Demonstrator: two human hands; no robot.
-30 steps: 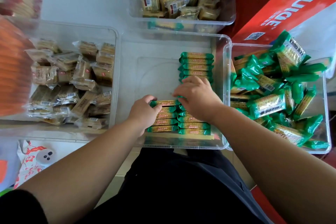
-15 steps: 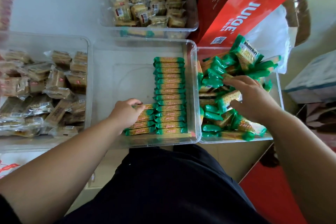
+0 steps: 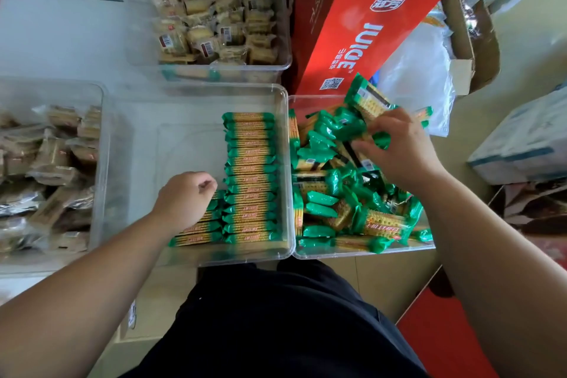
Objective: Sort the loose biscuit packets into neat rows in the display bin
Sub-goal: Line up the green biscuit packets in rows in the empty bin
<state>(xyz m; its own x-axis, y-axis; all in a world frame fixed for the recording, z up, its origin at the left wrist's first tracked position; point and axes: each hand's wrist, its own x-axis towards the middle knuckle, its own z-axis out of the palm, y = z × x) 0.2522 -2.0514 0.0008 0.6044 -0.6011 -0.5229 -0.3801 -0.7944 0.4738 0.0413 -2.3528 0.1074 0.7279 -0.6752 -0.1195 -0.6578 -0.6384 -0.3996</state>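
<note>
Nearest, the left hand [image 3: 184, 196] lay on the far end of the short row [image 3: 199, 230] in the display bin [image 3: 171, 144]. Its fingers were curled, but I could not tell if its grip held a packet or only pressed on the row. This short row had just a few packets, set on edge at the near end of the bin. Right beside it, the long row [image 3: 250, 178] ran almost from the near wall to the far wall and looked done. The left part of the bin floor was bare, so there was room for more rows.

A bit farther off, the right hand [image 3: 399, 150] was in the side bin [image 3: 343, 255], which touched the display bin on its right. Its grip was closed round some of the loose packets [image 3: 352, 212]. That pile was big and messy. So I think the job was well under half done: one row finished, one begun, many packets left. Far back stood a bin of brown snacks [image 3: 214, 18] and a red box [image 3: 362, 40].
</note>
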